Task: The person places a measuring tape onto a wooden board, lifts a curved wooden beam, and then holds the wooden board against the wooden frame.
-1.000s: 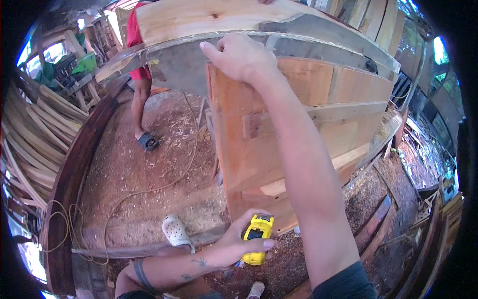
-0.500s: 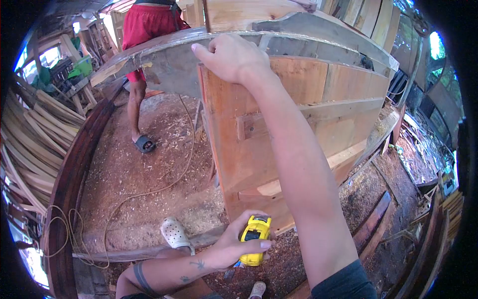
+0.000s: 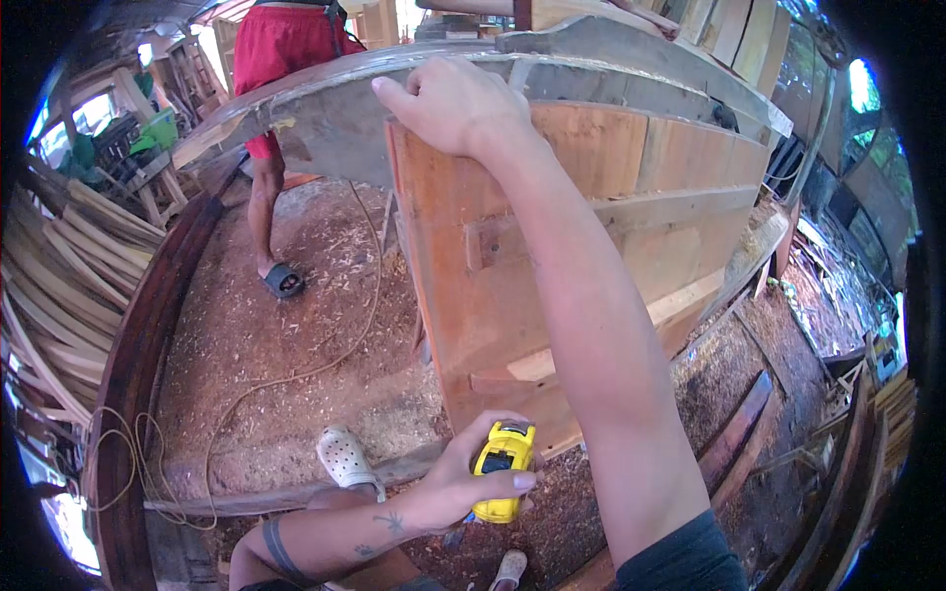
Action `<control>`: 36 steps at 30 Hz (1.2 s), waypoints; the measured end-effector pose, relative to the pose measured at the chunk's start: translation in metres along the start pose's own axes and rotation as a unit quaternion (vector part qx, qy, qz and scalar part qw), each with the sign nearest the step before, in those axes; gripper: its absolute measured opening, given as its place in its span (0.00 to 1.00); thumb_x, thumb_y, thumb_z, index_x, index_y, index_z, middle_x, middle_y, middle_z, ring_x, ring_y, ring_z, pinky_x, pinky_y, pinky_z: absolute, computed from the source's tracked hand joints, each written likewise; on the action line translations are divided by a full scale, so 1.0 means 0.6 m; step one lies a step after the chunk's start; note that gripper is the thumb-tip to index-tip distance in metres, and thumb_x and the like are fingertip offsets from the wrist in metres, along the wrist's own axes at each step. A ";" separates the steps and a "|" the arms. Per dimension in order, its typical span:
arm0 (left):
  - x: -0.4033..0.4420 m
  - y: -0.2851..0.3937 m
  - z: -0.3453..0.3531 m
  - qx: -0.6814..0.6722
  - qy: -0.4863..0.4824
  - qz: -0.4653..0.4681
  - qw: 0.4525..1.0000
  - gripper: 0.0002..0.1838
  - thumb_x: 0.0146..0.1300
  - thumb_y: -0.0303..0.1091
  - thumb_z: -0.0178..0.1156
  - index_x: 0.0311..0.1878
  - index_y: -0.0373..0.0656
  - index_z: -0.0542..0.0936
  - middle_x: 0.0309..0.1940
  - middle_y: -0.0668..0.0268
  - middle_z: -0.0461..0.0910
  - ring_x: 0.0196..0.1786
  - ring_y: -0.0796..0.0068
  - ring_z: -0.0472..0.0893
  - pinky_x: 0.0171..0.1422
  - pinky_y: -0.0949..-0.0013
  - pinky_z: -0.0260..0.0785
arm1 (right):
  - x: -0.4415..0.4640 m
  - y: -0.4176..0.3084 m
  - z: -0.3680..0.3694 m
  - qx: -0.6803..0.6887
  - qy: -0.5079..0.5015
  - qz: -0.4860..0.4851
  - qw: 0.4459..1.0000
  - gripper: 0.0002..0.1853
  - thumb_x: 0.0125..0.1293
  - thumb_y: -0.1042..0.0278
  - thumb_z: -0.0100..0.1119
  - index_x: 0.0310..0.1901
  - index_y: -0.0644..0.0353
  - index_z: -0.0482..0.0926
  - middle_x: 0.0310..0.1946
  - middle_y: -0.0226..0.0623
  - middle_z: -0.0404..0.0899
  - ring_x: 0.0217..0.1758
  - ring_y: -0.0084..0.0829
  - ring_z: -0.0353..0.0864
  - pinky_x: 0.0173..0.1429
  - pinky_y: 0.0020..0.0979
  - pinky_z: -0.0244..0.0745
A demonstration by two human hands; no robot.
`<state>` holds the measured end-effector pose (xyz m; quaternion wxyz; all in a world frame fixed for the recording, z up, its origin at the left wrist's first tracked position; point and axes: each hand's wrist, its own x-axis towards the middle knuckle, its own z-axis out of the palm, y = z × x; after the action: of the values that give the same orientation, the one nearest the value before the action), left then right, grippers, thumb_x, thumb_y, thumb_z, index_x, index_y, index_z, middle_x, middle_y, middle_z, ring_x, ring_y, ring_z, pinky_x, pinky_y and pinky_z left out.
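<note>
My left hand (image 3: 473,483) is wrapped around a yellow tape measure (image 3: 503,475) low in the view, thumb across its front. No blade shows pulled out. My right hand (image 3: 463,106) reaches up to a wooden panel (image 3: 581,256) that stands on edge against the workbench. Its fingers curl over the panel's top edge near the left corner, thumb pointing left; the fingertips are partly hidden. The panel has framed sections and a lighter strip low on its face.
Behind the panel runs a long grey workbench (image 3: 335,118). A person in red shorts (image 3: 286,49) stands beyond it. A cord (image 3: 325,366) crosses the shaving-covered floor. Curved wood strips (image 3: 69,305) are stacked at left; dark timbers (image 3: 734,428) lie at right.
The pale board on the bench at the top has moved to the right. The view has shifted slightly; both hands keep their hold on the tape measure and the panel.
</note>
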<state>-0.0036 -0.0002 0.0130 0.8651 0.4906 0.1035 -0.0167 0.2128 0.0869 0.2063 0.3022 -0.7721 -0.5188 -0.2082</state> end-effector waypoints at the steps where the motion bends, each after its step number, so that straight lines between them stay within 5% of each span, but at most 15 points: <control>1: -0.001 0.000 0.000 -0.006 -0.001 0.002 1.000 0.31 0.59 0.28 0.67 0.62 0.45 0.62 0.45 0.61 0.76 0.45 0.72 0.80 0.44 0.67 0.77 | -0.001 0.000 -0.001 0.000 0.001 0.000 1.000 0.31 0.66 0.36 0.42 0.33 0.57 0.85 0.43 0.48 0.83 0.50 0.48 0.80 0.57 0.48 0.72; 8: -0.002 0.007 0.001 -0.007 -0.010 -0.008 1.000 0.32 0.59 0.26 0.66 0.63 0.47 0.61 0.49 0.56 0.74 0.51 0.65 0.79 0.48 0.60 0.80 | -0.001 0.000 -0.005 0.015 -0.018 0.005 1.000 0.30 0.64 0.35 0.44 0.37 0.55 0.86 0.44 0.48 0.82 0.52 0.48 0.81 0.58 0.48 0.73; 36: 0.000 0.006 0.003 -0.023 -0.015 -0.016 0.999 0.33 0.58 0.26 0.66 0.64 0.46 0.61 0.48 0.56 0.73 0.51 0.66 0.78 0.50 0.58 0.80 | -0.009 0.001 -0.006 0.036 0.013 0.000 0.999 0.27 0.63 0.39 0.48 0.37 0.55 0.86 0.43 0.48 0.83 0.50 0.49 0.82 0.56 0.46 0.75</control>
<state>-0.0026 0.0003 0.0167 0.8770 0.4689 0.0985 -0.0358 0.2112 0.0808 0.2054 0.3366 -0.7582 -0.5219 -0.1988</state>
